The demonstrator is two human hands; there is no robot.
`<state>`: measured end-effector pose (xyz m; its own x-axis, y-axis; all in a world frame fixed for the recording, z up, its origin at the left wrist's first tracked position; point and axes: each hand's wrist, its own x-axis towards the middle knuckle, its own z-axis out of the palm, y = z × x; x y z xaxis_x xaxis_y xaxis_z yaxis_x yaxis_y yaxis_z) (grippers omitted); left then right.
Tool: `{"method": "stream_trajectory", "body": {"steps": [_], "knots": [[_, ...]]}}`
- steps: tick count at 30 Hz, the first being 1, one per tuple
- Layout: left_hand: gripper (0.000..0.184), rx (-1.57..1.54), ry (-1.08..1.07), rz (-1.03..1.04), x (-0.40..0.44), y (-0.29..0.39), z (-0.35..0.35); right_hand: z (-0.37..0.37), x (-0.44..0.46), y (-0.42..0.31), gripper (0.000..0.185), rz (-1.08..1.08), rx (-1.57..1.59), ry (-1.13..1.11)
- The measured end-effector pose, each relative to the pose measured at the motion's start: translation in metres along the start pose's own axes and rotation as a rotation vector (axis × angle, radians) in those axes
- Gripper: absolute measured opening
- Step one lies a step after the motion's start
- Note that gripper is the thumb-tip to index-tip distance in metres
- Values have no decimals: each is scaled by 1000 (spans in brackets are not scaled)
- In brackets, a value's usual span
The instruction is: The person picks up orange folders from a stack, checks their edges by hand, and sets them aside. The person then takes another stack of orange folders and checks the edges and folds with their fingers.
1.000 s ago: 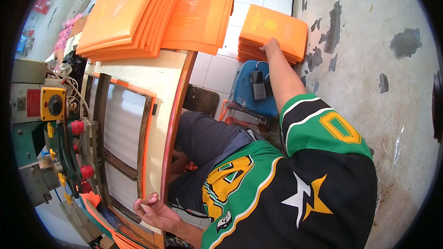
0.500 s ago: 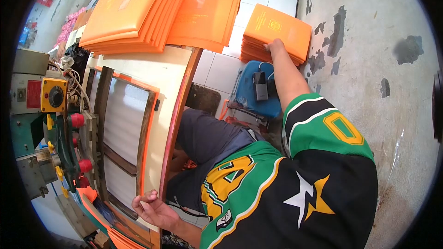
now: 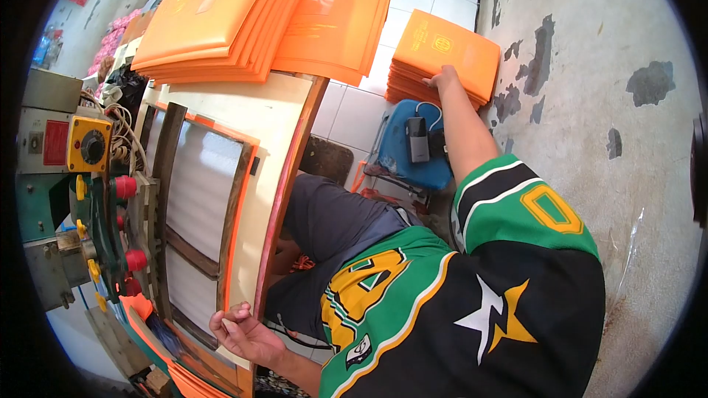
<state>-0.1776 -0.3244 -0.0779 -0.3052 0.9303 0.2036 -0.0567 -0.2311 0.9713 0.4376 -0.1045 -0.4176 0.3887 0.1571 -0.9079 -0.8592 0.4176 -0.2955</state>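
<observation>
My right hand [image 3: 445, 78] reaches to a stack of orange folders [image 3: 472, 51] by the wall. Its fingers are closed at the near edge of the top folder, which carries a gold emblem and lettering; how many covers they grip is hidden. My left hand [image 3: 249, 335] rests palm up at the near end of the wooden table [image 3: 287, 125], fingers loosely curled and apart, with nothing visible in it. A taller pile of orange folders [image 3: 214, 7] lies on the table's far end, with further orange folders [image 3: 328, 29] jutting past the edge beside it.
A blue stool [image 3: 394, 136] holds a dark power bank [image 3: 417, 140] with a white cable. Across the table stands a machine with a yellow dial box [image 3: 90, 145] and red knobs [image 3: 136, 260]. A dark frame [image 3: 168, 177] borders a pale panel. The peeling wall [image 3: 590, 103] rises close on my right.
The view has shifted slightly. My right hand stays at the edge of the folder stack, and my left hand keeps about the same place and shape.
</observation>
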Motion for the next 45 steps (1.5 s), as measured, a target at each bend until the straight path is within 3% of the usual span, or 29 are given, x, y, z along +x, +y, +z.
{"method": "stream_trajectory", "body": {"steps": [2,7,9,15,18,21,25,28,32,34,41,43,45], "knots": [[22,-9,6,-2,-1,0,-2,1,-25,1,68,35,-44,-94],[23,-8,34,11,-3,1,-4,7,-89,-15,67,9,-125,-252],[24,-10,57,27,-5,1,-5,14,-87,-24,64,238,65,-344],[22,-21,98,58,-10,6,-16,70,-104,-47,18,-385,-226,-678],[20,-42,168,77,-15,6,-19,66,-251,-14,29,-731,-187,-635],[18,-71,201,91,-21,4,-28,64,-319,6,30,-807,-246,-847],[16,-83,261,100,-28,1,-45,61,-373,36,28,-726,-372,-1145],[15,-38,347,118,-46,-3,-61,63,-364,57,25,-944,-599,-1332],[13,-44,350,137,-56,9,-67,69,-367,61,27,-865,-712,-1434],[12,-49,371,147,-56,8,-76,54,-392,83,29,-835,-691,-1375],[12,-55,406,134,-65,-1,-101,36,-423,141,31,-1082,-778,-1603],[12,-75,388,116,-63,-7,-95,51,-417,135,30,-1346,-841,-1619],[12,-58,479,140,-63,-9,-91,63,-412,131,28,-1453,-851,-1598]]}}
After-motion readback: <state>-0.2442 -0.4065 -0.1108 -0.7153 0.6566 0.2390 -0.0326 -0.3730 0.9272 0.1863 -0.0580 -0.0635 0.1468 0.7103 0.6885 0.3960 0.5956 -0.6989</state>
